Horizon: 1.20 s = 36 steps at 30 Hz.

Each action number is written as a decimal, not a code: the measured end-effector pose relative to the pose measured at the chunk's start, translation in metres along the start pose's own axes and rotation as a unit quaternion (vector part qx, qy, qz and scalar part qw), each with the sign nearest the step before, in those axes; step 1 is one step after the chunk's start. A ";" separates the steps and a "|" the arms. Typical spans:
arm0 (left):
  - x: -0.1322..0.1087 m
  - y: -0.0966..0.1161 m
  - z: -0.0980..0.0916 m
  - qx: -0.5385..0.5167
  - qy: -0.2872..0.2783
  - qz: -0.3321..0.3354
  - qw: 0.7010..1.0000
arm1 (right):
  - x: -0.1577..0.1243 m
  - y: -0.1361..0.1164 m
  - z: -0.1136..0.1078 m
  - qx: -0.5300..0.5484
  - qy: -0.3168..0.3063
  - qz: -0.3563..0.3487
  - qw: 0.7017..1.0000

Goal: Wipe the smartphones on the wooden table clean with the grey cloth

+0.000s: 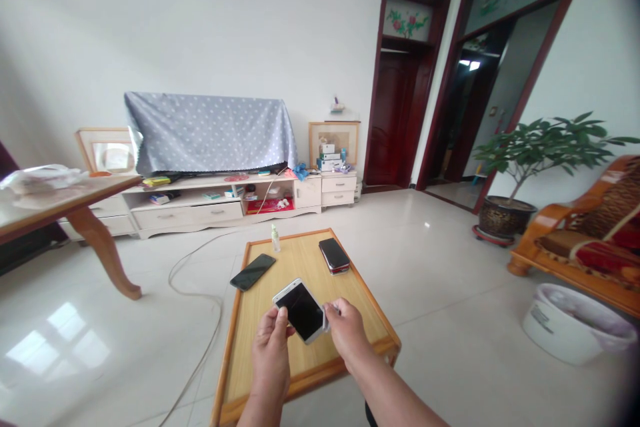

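My left hand [270, 347] and my right hand [347, 330] hold a white smartphone [301, 311] between them, a little above a low wooden tray table [250, 340]. Its black screen faces up and tilts toward me. The left hand grips its lower left edge, and the fingers of the right hand pinch its right edge. On the tray, a dark smartphone [253, 271] lies to the upper left of the held phone. A black phone in a red case [334, 255] lies at the far right, and a small clear bottle [275, 238] stands at the far edge.
A pale cable [200, 280] loops across the tiled floor left of the tray. A wooden table [60, 203] juts in from the left. A white bucket [573, 323] and a wooden armchair [575, 243] stand to the right, behind them a potted plant [505, 217]. A white TV cabinet [210, 203] lines the far wall.
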<state>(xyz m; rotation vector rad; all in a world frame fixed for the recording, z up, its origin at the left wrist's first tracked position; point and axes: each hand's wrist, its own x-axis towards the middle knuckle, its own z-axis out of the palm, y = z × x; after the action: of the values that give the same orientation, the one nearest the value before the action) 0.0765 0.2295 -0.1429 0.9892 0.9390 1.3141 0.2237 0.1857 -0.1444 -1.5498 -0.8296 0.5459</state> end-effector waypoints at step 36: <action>-0.014 0.005 0.015 0.119 -0.067 0.070 0.988 | 0.014 -0.059 -0.007 0.005 0.007 -0.096 0.995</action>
<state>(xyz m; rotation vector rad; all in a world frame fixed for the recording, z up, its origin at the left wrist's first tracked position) 0.0886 0.2151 -0.1337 1.3318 0.9504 1.2521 0.2257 0.1923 -0.0837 -1.4442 -0.9527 0.3984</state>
